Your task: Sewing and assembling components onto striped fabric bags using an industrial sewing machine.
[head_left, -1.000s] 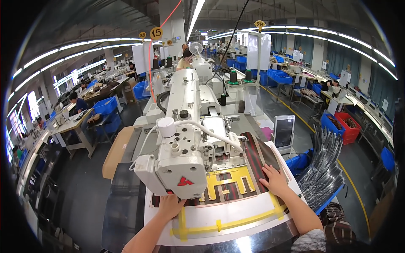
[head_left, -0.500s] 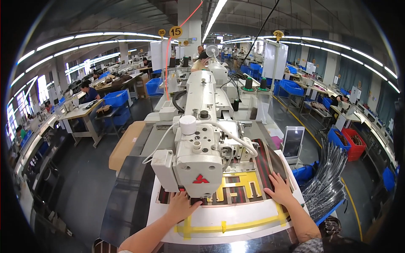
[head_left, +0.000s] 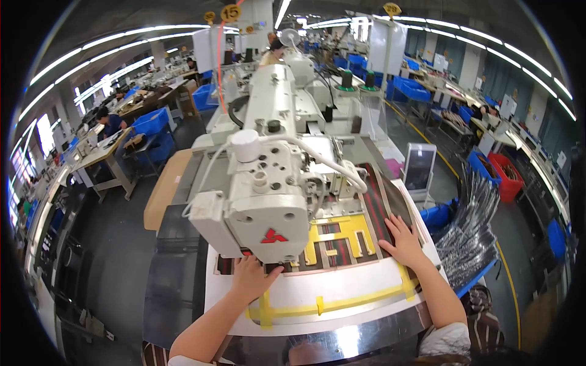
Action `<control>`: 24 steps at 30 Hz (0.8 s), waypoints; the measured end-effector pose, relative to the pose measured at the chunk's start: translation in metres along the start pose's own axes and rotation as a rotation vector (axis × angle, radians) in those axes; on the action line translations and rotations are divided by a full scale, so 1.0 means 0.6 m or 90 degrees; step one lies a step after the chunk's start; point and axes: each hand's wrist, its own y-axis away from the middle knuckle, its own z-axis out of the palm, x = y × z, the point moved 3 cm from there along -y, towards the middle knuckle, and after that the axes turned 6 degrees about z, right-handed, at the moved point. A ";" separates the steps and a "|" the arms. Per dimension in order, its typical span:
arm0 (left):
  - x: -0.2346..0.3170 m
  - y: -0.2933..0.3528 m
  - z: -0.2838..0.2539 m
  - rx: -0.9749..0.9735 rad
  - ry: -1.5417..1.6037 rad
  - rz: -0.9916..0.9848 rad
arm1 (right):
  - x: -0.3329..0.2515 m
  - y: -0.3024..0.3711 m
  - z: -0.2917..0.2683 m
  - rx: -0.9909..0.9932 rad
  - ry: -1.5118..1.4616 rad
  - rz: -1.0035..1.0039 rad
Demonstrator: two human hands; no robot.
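Note:
Beneath the white sewing machine head (head_left: 265, 210) lies dark fabric with red and grey stripes (head_left: 379, 213), set on a white sheet (head_left: 360, 282) edged with yellow tape. A yellow clamp plate (head_left: 312, 255) with cut-out openings rests over the fabric. My left hand (head_left: 251, 276) lies on the fabric's near left part, fingers stretched, fingertips partly hidden by the machine head. Flat on the right side of the fabric is my right hand (head_left: 403, 245), its fingers spread. Neither hand grips anything. The needle area is hidden behind the machine head.
A control screen (head_left: 419, 168) stands right of the machine. Beyond it, a bundle of shiny dark strips (head_left: 467, 222) hangs over a blue bin. A brown board (head_left: 166, 190) sticks out at left. Green thread cones (head_left: 347, 81) stand behind; other people work at farther tables.
The whole view has shifted, so the machine and table sit higher and a little further left in the picture. Both hands stay in place on the fabric.

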 end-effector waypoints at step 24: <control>0.011 -0.003 0.008 -0.003 0.049 0.009 | 0.011 0.003 -0.013 0.019 0.025 -0.003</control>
